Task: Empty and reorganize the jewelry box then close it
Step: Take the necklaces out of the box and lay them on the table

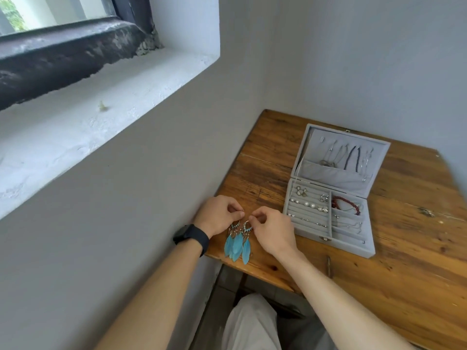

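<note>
- Feather earrings (237, 245): a pair, blue feathers hanging off metal beadwork and thin wire hooks. They sit at the near left corner of the desk (417, 261), just left of the jewelry box (331, 195) and outside it, feathers pointing toward the person.
- Handling, judged: very light, with soft feathers that crease or fray if squeezed and hooks that bend easily. Best held by the metal hook or beaded top, never by the feathers. The two can tangle if dragged together.
- Jewelry box: grey, lid (341, 157) open and leaning back with necklaces (351, 157) hung inside. The base still holds small earrings and rings in the padded rows, plus a red bracelet (346, 204) in a right compartment, so emptying looks barely started.
- Left hand (219, 214): palm down, watch (190, 237) on the wrist. Its fingers (236, 209) are curled tight and pinch the top of the left earring.
- Right hand (271, 229): palm down, close beside the left. Its fingers (257, 218) are curled and pinch the hook of the right earring.
- Both forearms reach in from below and meet over the earrings.
</note>
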